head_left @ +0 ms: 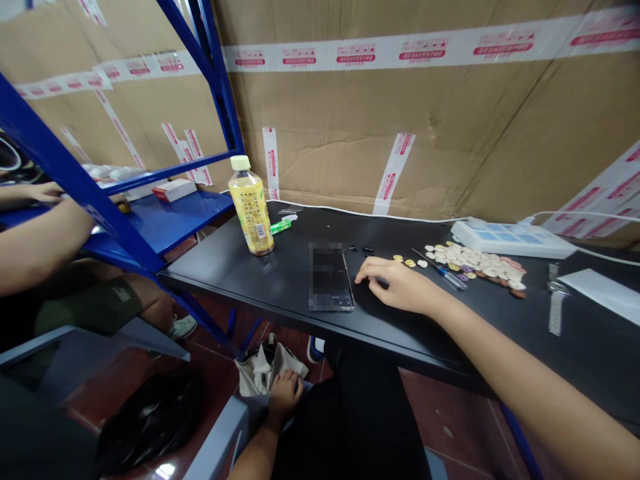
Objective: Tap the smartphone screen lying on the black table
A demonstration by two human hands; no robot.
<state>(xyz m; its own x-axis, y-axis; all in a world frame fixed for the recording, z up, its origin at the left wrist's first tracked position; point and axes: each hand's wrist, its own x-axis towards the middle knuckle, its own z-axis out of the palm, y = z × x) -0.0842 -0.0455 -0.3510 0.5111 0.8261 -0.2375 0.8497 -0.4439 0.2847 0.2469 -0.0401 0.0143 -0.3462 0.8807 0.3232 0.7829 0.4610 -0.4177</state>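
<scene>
My right hand [397, 283] rests palm down on the black table [280, 280], fingers spread a little, just right of a dark phone [330, 278] lying flat. Nothing shows in its grip. A small screwdriver [445, 272] lies just beyond it, beside a heap of round pale and coloured discs [480, 263]. My left hand [284, 393] is down below the table edge, by my lap, touching a crumpled grey-white bag [263, 370]. Whether its fingers grip the bag I cannot tell.
A yellow drink bottle [251, 207] stands at the table's back left, a green item [281, 227] beside it. A white power strip [510, 239] and watch [555, 300] lie at right. Blue shelving [150, 220] and another person's arm [40, 247] are at left. Cardboard walls stand behind.
</scene>
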